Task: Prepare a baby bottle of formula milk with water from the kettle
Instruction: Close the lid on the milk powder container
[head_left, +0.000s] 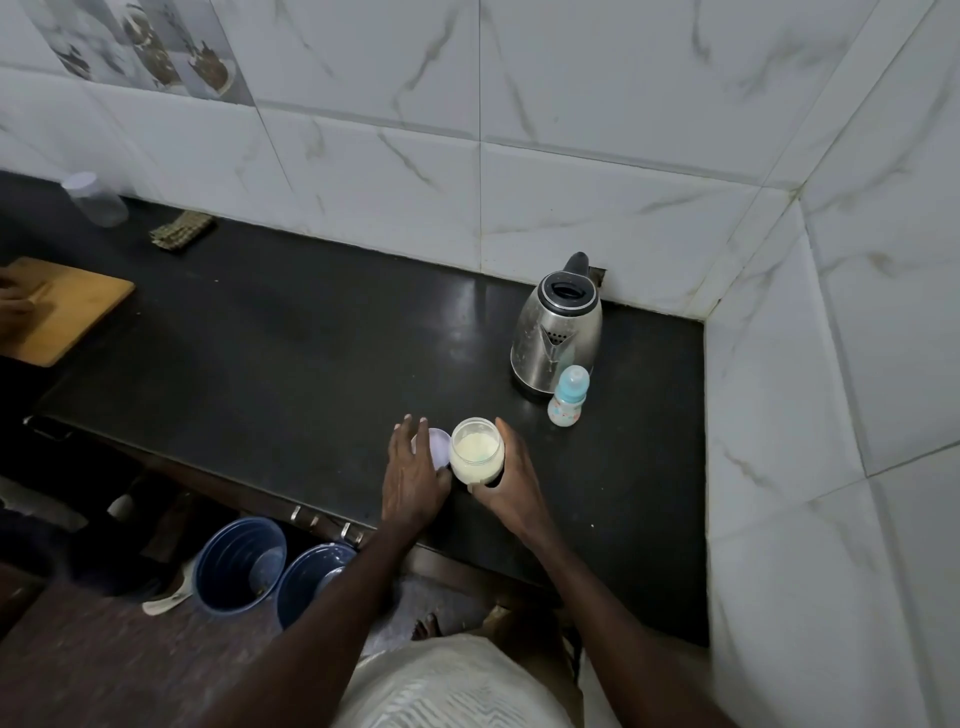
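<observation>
Pale yellow powder fills the open jar (477, 457), which stands near the front edge of the black counter (311, 338). The right hand (511, 483) wraps round the jar's right side, fingers curled against the glass and thumb low at the front. Just left of the jar, touching it or nearly so, lies its white lid (440, 448). The left hand (413, 478) is spread over the lid with straight fingers, gripping nothing; whether the palm presses on the lid cannot be told.

Behind and to the right stands the bottle (568, 397), upright, small, with a light blue cap on and a printed body. It sits just in front of the steel kettle (558, 332), whose black lid is raised and whose handle faces the tiled wall (571, 156).

Far left on the counter lie a wooden board (67, 312) with another person's hand (13, 306) on it, a woven pad (183, 231) and a clear container (96, 200). Two blue buckets (239, 561) stand on the floor below.
</observation>
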